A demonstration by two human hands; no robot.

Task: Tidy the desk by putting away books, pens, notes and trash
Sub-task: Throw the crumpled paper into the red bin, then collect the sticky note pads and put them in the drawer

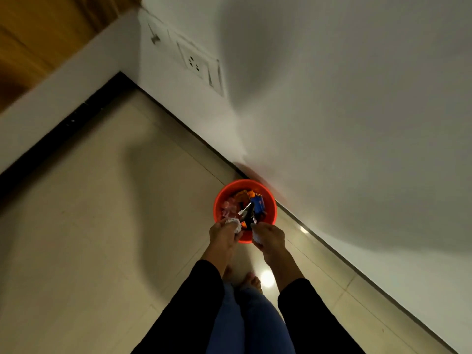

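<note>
A pale tiled floor (107, 226) meets a white wall (344, 123) along a dark skirting line, and a red bin (271, 200) stands on the floor right against that wall, under a socket plate (196, 63) higher up.

Both hands hover over the near rim of the bin. The left hand (223, 232) has its fingers curled round a crumpled paper ball (234, 223), which sits just inside the rim line. The right hand (270, 237) is closed too, with a scrap of white paper (256, 237) showing at its near side; how much it holds is hidden by the fingers. Between the hands, over the bin, a dark shiny wrapper (248, 212) stands tilted; whether either hand pinches it I cannot tell.

Inside the bin lie orange, blue and pink wrappers, blurred.

This trash is likely very light, soft and springy: a loose pinch anywhere on the ball should do, and it would crush rather than break. Foil wrappers are probably slippery, best taken at an edge. Being so light, pieces may drift and land beside the bin if let go high above it.
</note>
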